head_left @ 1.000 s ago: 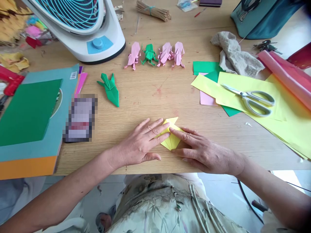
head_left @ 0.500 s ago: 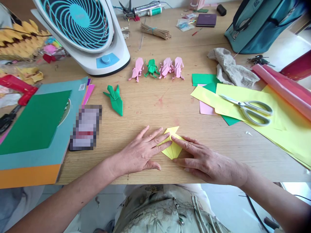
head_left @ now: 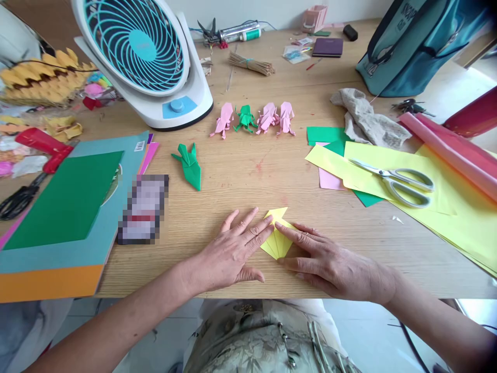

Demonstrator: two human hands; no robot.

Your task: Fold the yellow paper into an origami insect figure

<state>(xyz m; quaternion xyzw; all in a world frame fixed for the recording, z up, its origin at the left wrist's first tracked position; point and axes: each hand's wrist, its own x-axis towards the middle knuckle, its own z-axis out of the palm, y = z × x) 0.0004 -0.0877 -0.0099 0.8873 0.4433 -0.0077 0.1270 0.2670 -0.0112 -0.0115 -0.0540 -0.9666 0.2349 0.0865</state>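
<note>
A small folded piece of yellow origami paper (head_left: 276, 245) lies flat on the wooden table, close to its front edge; crease lines fan out over its lower part. My left hand (head_left: 233, 252) rests palm down with fingers spread, its fingertips pressing on the paper's left side. From the right, my right hand (head_left: 330, 261) touches the same paper, index fingertip near its middle and thumb at the bottom corner. Both hands hide the paper's side corners. Farther left lies a green folded origami piece (head_left: 190, 167).
Pink origami figures (head_left: 267, 118) and a green one (head_left: 245, 118) stand in a row behind. Scissors (head_left: 404, 178) lie on yellow sheets (head_left: 458, 228) at right. A phone (head_left: 143, 210), folders (head_left: 89, 256) and a fan (head_left: 143, 57) occupy the left; a blue bag (head_left: 407, 52) stands back right.
The camera view has shifted slightly, so the whole table appears a little lower. My left fingers have drawn slightly closer together on the yellow paper; my right hand stays much the same.
</note>
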